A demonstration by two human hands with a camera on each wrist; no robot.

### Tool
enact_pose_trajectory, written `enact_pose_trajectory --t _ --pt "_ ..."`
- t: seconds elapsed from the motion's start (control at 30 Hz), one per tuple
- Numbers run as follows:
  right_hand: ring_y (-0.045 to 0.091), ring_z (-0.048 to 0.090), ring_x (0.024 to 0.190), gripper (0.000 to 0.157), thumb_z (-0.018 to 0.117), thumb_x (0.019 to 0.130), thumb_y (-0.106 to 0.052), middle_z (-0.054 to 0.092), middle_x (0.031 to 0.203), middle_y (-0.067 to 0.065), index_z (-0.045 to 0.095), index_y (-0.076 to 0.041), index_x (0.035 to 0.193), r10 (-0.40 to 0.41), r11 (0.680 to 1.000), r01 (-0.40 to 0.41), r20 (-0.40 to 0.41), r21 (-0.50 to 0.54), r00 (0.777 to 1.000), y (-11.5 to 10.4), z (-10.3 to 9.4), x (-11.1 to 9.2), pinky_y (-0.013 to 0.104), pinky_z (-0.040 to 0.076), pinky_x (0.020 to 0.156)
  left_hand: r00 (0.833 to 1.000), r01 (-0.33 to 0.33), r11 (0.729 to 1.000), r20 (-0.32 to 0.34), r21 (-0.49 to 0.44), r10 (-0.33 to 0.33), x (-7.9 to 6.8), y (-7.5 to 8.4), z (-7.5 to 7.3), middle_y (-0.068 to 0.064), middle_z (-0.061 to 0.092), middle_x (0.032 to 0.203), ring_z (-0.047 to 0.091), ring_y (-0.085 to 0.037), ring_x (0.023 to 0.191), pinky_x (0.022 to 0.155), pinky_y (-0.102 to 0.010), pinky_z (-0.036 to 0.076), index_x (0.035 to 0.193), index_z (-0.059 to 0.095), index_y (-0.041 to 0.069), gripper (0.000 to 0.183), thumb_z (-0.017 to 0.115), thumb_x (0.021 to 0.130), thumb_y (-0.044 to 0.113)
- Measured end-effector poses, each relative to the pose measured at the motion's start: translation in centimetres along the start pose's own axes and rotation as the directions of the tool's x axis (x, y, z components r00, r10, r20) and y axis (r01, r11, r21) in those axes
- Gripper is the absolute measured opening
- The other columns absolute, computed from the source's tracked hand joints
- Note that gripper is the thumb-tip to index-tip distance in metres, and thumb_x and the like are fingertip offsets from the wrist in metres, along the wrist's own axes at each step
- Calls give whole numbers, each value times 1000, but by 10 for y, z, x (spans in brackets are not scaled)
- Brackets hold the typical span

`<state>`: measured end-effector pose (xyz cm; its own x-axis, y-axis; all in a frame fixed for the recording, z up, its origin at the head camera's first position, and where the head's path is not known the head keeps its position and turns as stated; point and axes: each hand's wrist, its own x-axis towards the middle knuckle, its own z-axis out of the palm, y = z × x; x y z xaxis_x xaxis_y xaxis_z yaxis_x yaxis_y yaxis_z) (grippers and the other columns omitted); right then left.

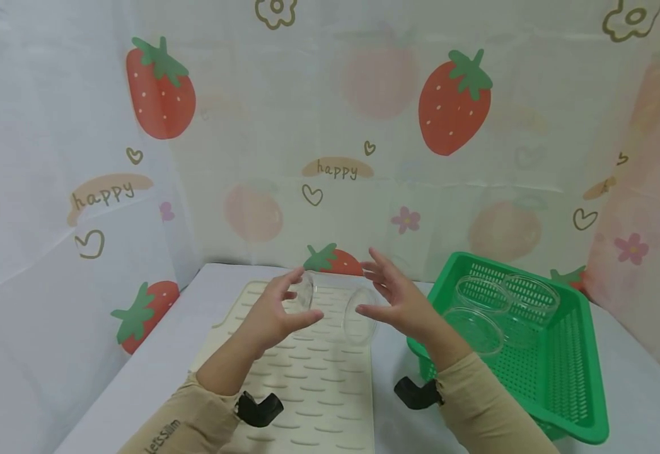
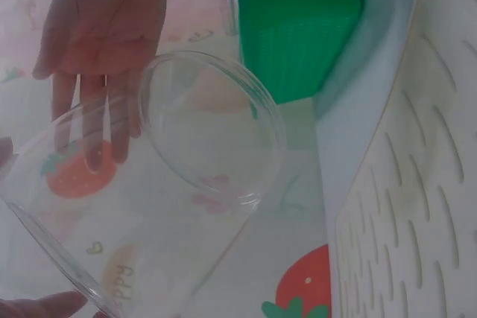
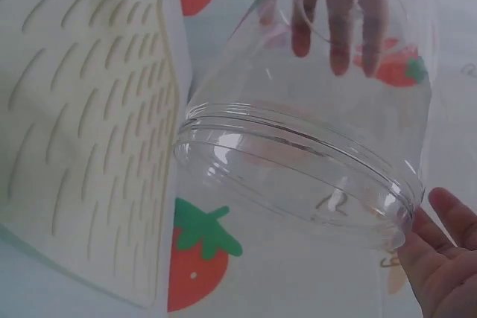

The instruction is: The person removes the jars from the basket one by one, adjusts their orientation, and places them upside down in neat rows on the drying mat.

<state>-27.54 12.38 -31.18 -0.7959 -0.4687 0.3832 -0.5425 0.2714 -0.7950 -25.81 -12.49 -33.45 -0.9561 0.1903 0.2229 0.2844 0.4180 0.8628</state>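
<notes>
A clear plastic jar (image 1: 330,309) is held sideways over a cream ridged mat (image 1: 312,378); its ribbed rim (image 3: 298,139) is at the right end. My left hand (image 1: 273,315) holds the left end, fingers at the back and thumb in front. In the left wrist view its fingertips (image 2: 52,304) touch the jar's near edge. At the ribbed end, my right hand (image 1: 400,309) has its thumb across the front and fingers spread behind. The right wrist view shows its fingers (image 3: 440,251) right at the rim, with the left hand beyond the jar.
On the right stands a green perforated basket (image 1: 596,378) with several clear jars (image 1: 474,331) in its back left part. Strawberry-print cloth (image 1: 330,208) hangs behind the white table (image 1: 137,391). Black mounts (image 1: 258,408) protrude at both cuffs.
</notes>
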Motion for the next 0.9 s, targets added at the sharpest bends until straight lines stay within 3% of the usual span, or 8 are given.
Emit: enact_pose_trajectory --t 0.2,0.43,0.67,0.9 --pt "23 36 129 93 76 75 -27 37 140 3 16 -23 147 85 990 -79 49 -117 995 5 5 1 38 29 105 1000 -29 999 -3 23 29 -1 4 4 -3 35 139 40 -25 121 85 -40 47 143 28 22 89 77 70 38" --pt "23 37 129 98 79 68 -40 41 139 3 21 -24 146 159 970 -137 99 -203 982 8 13 0 44 32 103 999 -53 998 2 -17 53 -3 10 8 1 37 138 38 -23 121 92 -42 43 139 30 22 86 79 69 35" --pt "21 39 128 101 79 65 -46 45 138 3 23 -22 146 176 944 -111 192 -310 966 11 16 -2 50 31 102 995 -95 995 33 40 94 -6 14 12 3 39 138 38 -22 121 94 -41 42 139 30 20 87 79 69 34" --pt "22 44 123 99 79 64 -47 42 138 -1 28 -20 144 162 941 -81 226 -328 961 14 17 -4 49 37 97 987 -152 985 55 80 148 -6 15 15 3 41 136 39 -23 121 91 -43 43 139 30 24 88 79 67 34"
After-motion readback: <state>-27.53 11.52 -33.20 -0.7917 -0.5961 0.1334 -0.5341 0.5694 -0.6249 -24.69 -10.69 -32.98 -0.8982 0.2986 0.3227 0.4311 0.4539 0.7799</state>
